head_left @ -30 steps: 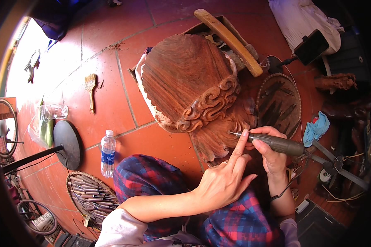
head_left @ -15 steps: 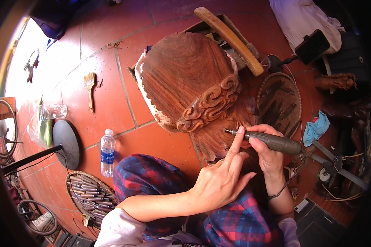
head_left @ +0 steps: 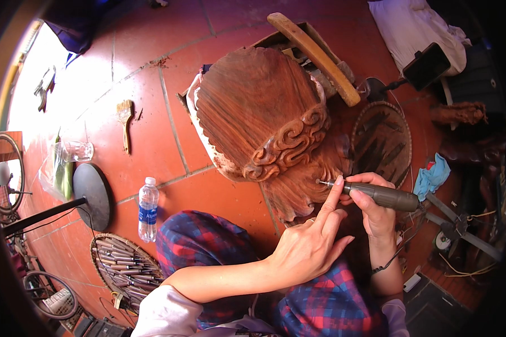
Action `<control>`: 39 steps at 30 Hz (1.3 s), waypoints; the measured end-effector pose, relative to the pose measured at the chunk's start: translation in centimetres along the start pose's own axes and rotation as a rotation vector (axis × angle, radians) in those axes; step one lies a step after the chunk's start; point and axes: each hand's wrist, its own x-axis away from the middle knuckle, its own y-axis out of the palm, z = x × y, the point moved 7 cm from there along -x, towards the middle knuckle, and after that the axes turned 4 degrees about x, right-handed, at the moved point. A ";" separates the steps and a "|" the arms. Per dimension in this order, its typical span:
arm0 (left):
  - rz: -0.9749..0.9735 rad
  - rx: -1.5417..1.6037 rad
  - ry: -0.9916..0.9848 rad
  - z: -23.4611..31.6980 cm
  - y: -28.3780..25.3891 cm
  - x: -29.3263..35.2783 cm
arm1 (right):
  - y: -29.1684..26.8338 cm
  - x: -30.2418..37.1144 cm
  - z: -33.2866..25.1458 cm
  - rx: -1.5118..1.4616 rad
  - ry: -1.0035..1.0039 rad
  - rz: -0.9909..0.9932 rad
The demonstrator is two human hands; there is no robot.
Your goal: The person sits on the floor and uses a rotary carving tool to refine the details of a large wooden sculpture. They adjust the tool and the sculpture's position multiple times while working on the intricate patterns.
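Note:
My right hand (head_left: 375, 216) is wrapped round a grey-brown handheld rotary tool (head_left: 389, 196), its thin metal bit pointing left. The bit's tip lies at the lower part of a carved brown wooden piece (head_left: 258, 95); whether it touches the wood I cannot tell. My left hand (head_left: 303, 250) has its index finger stretched out against the tool's front end, its thumb spread and the other fingers partly bent. A raised band of carved scrolls (head_left: 289, 143) crosses the wood above the bit. Below that band, a wavy-edged carved section (head_left: 289, 196) reaches toward my knees.
To the left, a water bottle (head_left: 148, 210), a brush (head_left: 125, 126), a round black stand base (head_left: 93, 196) and a basket of chisels (head_left: 126, 264). On the right, a shallow woven basket (head_left: 376, 140), a blue cloth (head_left: 432, 174) and a phone on a mount (head_left: 427, 64). A wooden bar (head_left: 315, 59) lies behind.
Both hands and the rotary tool have shifted slightly right and a little down, bringing the bit to another spot on the carved wood. The grip on the tool is unchanged.

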 end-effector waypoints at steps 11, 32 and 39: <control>-0.005 -0.049 -0.038 0.2 -0.5 0.2 | 0.7 -0.5 0.4 -0.031 -0.017 -0.017; -0.034 -0.046 -0.043 0.8 0.5 -0.4 | -0.3 -0.2 0.2 -0.034 -0.010 -0.027; -0.041 -0.032 -0.045 0.6 0.7 -0.7 | -0.7 -0.3 0.0 -0.026 -0.008 -0.030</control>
